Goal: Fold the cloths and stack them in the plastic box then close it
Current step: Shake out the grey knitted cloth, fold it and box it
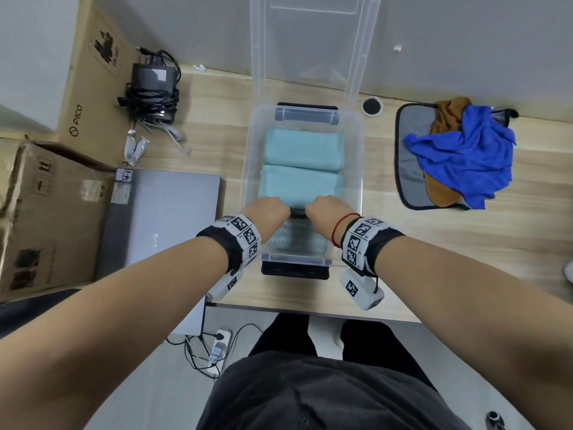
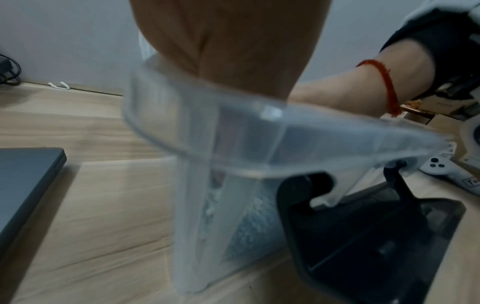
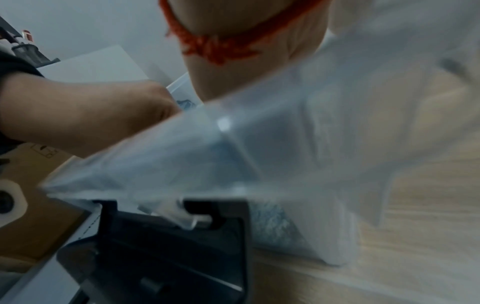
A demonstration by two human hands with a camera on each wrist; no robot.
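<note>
Head view, left to right: cardboard boxes (image 1: pixel 46 218) are standing at the desk's left edge, with a closed grey laptop (image 1: pixel 161 218) lying beside them and a black power adapter (image 1: pixel 152 79) with coiled cable behind. At the centre the clear plastic box (image 1: pixel 248 169) is sitting on the wooden desk (image 1: pixel 465 243), its long axis running away from the person toward the wall. Its lid (image 1: pixel 313 41) is leaning upright against the wall behind it. Two folded teal cloths (image 1: pixel 302 169) are lying inside, one behind the other, each stretching across the box's width. The left hand (image 1: pixel 266 209) and right hand (image 1: pixel 328 209) are reaching into the near end side by side, fingers curling down onto a darker cloth (image 1: pixel 294 237); whether they are gripping it cannot be told. Farther right, a blue cloth (image 1: pixel 462 159) is lying crumpled over a brown cloth (image 1: pixel 446 119) on a grey mat (image 1: pixel 409 169).
</note>
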